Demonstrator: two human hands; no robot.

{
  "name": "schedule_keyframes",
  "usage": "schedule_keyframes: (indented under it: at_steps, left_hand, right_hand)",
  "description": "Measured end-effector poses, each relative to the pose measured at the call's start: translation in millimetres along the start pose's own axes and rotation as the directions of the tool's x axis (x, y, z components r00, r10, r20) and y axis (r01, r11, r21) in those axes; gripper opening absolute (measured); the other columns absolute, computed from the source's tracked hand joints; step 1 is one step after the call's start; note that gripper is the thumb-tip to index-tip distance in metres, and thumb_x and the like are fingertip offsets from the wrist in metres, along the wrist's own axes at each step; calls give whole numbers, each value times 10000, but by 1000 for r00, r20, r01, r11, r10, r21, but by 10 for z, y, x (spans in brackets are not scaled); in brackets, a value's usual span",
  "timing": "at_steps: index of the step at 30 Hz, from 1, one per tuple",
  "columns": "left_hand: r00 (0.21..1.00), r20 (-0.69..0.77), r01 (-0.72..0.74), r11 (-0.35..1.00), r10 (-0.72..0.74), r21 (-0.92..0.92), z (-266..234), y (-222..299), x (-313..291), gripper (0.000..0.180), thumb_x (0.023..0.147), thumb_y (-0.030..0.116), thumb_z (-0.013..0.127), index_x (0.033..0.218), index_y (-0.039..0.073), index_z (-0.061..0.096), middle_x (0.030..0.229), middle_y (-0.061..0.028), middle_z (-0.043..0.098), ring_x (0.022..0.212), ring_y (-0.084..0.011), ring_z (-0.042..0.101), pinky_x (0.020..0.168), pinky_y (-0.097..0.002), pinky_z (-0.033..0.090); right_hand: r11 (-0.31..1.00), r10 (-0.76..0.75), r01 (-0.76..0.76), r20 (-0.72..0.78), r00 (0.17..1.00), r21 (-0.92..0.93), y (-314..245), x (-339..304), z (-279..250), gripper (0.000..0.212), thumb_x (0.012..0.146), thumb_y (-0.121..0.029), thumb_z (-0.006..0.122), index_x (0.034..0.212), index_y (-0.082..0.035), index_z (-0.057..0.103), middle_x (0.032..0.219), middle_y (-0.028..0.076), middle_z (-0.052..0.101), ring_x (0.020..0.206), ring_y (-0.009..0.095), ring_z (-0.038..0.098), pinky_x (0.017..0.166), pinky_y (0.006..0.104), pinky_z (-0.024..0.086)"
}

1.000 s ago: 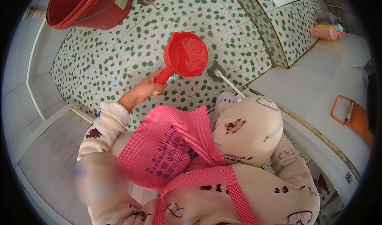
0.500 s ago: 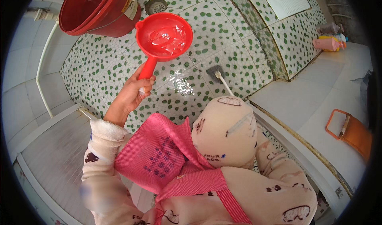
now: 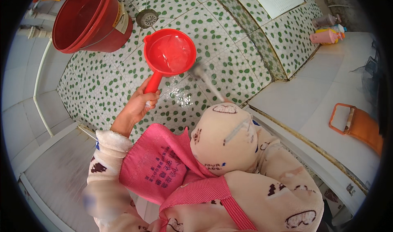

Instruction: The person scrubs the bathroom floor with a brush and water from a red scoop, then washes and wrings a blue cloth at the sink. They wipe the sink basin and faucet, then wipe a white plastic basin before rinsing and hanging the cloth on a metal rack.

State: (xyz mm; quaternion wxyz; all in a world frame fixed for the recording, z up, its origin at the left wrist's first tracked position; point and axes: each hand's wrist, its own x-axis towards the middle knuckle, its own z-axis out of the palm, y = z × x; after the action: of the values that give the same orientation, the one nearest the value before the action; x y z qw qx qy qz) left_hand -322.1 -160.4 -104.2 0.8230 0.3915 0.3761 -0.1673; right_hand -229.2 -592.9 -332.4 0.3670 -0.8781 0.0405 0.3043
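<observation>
My left hand (image 3: 138,105) is closed around the handle of a red plastic dipper (image 3: 155,53), which is held level above the tiled floor with clear water in its bowl. To the right of the dipper is a scrub brush (image 3: 209,83) with a white handle and a grey head, blurred by motion. Its handle runs back toward my raised knee. Only a sliver of my right hand (image 3: 227,102) shows there, at the handle's end; the knee hides the rest. The brush head is at or near the wet floor.
A red bucket (image 3: 107,33) stands at the far left, beside a round floor drain (image 3: 146,19). A raised tiled step carries a white squat toilet (image 3: 282,3). Several bottles (image 3: 325,37) stand at the right. An orange object with a rectangular loop (image 3: 354,125) lies on the white surface.
The scrub brush has swung left and its head is now close beside the dipper. The whole view has shifted slightly; my left hand still holds the dipper.
</observation>
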Motion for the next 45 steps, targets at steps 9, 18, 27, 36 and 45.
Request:
schedule_keyframes:
  at_steps: [9, 18, 27, 36, 45]
  left_hand:
    - [990, 108, 81, 992, -91, 95, 153, -90, 65, 791, 767, -52, 514, 1480, 143, 229, 887, -26, 513, 608, -77, 463, 538, -199, 395]
    - [982, 162, 68, 983, -95, 168, 375, -119, 84, 799, 755, -59, 509, 1478, 113, 217, 866, -15, 499, 577, -64, 443, 530, -183, 389]
    - [979, 187, 49, 981, -84, 186, 338, -130, 104, 792, 748, -58, 519, 1469, 116, 240, 846, -21, 501, 601, -75, 463, 535, -207, 375]
    - [984, 165, 34, 972, -74, 231, 313, -130, 164, 799, 745, -70, 536, 1465, 96, 230, 850, -33, 505, 598, -82, 475, 519, -228, 384]
    - [979, 196, 8, 965, -61, 264, 280, -173, 231, 805, 738, -57, 545, 1465, 95, 235, 856, -32, 509, 593, -86, 462, 525, -225, 387]
  right_hand:
    - [950, -269, 252, -73, 960, -183, 637, 174, -132, 361, 958, -268, 432, 1254, -70, 493, 737, 158, 589, 626, 261, 577, 580, 374, 452]
    - [993, 69, -54, -143, 987, 101, 7, 153, -37, 221, 962, -248, 445, 1078, -101, 561, 608, 74, 505, 485, 173, 482, 441, 332, 380]
    - [706, 203, -274, 184, 962, 653, -17, 219, -245, 310, 953, -341, 481, 938, -46, 575, 646, 93, 522, 543, 219, 525, 494, 373, 425]
    - [996, -8, 12, -45, 999, 84, 385, -289, 103, 345, 954, -363, 467, 899, -42, 583, 635, 108, 524, 528, 250, 522, 498, 397, 422]
    - [999, 26, -25, -19, 999, 46, 244, -300, -41, 348, 953, -362, 464, 887, -43, 585, 638, 119, 531, 527, 263, 523, 498, 405, 421]
